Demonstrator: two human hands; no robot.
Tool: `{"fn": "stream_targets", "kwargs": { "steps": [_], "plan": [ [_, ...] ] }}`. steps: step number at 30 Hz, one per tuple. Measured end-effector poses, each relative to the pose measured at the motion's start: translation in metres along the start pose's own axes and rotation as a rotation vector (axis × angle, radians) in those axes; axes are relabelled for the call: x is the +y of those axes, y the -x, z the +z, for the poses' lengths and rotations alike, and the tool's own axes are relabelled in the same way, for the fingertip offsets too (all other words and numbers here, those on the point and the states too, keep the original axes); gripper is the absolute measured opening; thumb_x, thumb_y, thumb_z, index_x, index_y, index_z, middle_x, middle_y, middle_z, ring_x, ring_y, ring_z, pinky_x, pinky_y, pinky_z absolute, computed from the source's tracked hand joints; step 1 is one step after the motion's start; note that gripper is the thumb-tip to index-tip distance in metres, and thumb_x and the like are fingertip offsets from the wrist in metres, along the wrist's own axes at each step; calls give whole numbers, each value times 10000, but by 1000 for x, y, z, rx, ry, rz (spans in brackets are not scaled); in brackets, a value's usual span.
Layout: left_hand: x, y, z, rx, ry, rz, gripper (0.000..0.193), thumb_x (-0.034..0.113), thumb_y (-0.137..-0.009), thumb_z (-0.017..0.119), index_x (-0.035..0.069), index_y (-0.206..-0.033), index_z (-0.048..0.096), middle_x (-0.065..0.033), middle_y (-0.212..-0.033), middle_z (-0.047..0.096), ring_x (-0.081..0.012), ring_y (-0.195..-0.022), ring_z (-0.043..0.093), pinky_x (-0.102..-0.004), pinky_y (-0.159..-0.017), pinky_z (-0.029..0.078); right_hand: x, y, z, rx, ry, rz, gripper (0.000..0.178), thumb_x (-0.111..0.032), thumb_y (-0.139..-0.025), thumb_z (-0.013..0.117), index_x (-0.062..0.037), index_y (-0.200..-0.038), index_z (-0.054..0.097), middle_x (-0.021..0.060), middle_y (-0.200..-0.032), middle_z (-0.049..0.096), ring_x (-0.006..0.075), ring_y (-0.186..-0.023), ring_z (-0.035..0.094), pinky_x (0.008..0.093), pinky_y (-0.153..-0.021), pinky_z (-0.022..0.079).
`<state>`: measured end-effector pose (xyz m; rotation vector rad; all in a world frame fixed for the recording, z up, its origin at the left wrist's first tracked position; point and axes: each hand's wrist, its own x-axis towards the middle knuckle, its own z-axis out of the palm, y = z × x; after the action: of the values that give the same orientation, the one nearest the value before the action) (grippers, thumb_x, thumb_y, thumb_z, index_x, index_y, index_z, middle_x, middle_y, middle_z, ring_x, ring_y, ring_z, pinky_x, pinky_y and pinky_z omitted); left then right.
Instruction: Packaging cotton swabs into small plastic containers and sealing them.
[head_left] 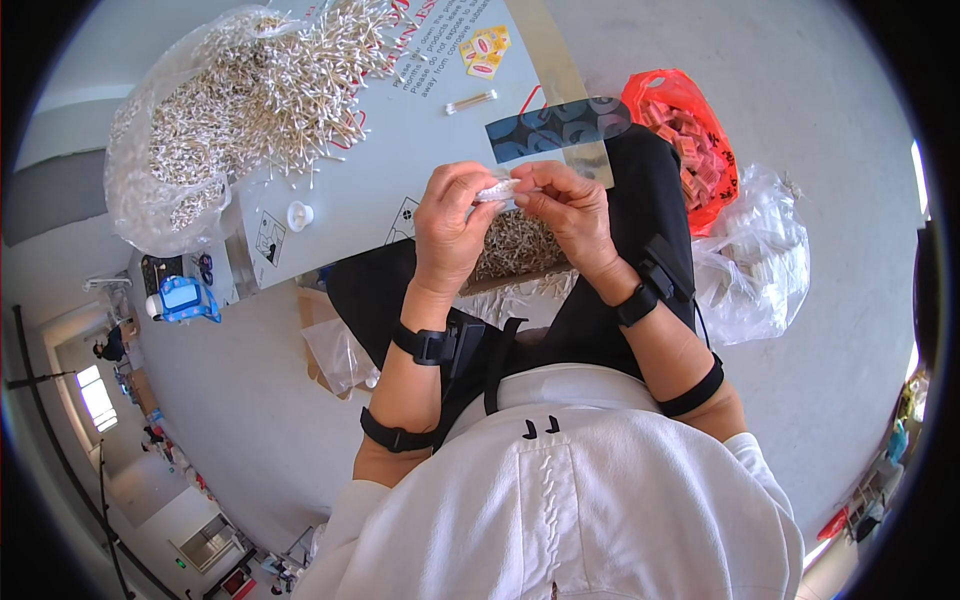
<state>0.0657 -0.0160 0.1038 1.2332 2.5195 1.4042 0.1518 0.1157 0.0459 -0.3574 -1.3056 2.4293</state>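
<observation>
Two hands, left hand [452,228] and right hand [566,212], each grip pinching one small white packet [497,191]

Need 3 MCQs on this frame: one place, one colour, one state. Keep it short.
1. Where is the big clear bag of cotton swabs?
A. upper left on the grey board
B. on the lap
C. right floor
2. Colour of the plastic bag of small packets at right?
A. blue
B. red
C. green
3. The left hand and right hand are:
A. apart, empty
B. together, pinching a small white bundle
C. resting on the knees

A: it lies upper left. B: its plastic is red. B: both hands' fingertips meet on the bundle.
</observation>
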Motion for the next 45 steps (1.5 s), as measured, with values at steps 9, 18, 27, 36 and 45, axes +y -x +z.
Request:
{"fn": "stream_targets", "kwargs": {
  "steps": [9, 18, 27, 36, 45],
  "plan": [
    [-8, 2, -2, 77, 115, 47, 241, -101, -700, 760, 29, -868, 644, -91, -1041, 646, -173, -936, 614, -302, -832, 503, -8, 2, 6, 30, 98, -88, 108, 91, -800, 703, 7, -866, 689, 71, -1082, 633, 97, -877, 582, 236, -759, 505],
    [-1, -7, -7, 88, 1220, -873, 374, 256, -896, 716, -52, -1093, 631, -114, -1034, 682, -150, -915, 658, -324, -844, 528, -36, 14, 12, -168, 550, -375, 152, 93, -750, 715, 0, -844, 640, 81, -1079, 629, 169, -978, 616, 289, -825, 514],
    [33, -10, -5, 71, 780, -476, 260, 28, -792, 791, -14, -1023, 680, -49, -939, 688, -114, -822, 655, -275, -778, 544, -38, 7, 13, 30, 166, -71, 360, -37, -767, 795, -46, -1092, 639, 49, -1117, 617, 152, -1095, 571, 331, -954, 463],
    [42, -9, -14, -20, 374, -29, 326, -20, -721, 813, 7, -1024, 697, -68, -1042, 655, -157, -969, 614, -273, -828, 507, -30, 10, 6, -136, 230, -95, 287, 25, -819, 702, -16, -1102, 687, 51, -1061, 667, 119, -943, 606, 260, -807, 492],
    [39, -13, -15, -17, 291, 100, 293, 91, -661, 853, 49, -913, 711, -64, -935, 678, -228, -937, 633, -324, -795, 520, -37, 13, 13, -138, 245, -122, 295, 54, -777, 696, -12, -1064, 701, 92, -1052, 681, 158, -963, 629, 291, -829, 510]
  ]
}}
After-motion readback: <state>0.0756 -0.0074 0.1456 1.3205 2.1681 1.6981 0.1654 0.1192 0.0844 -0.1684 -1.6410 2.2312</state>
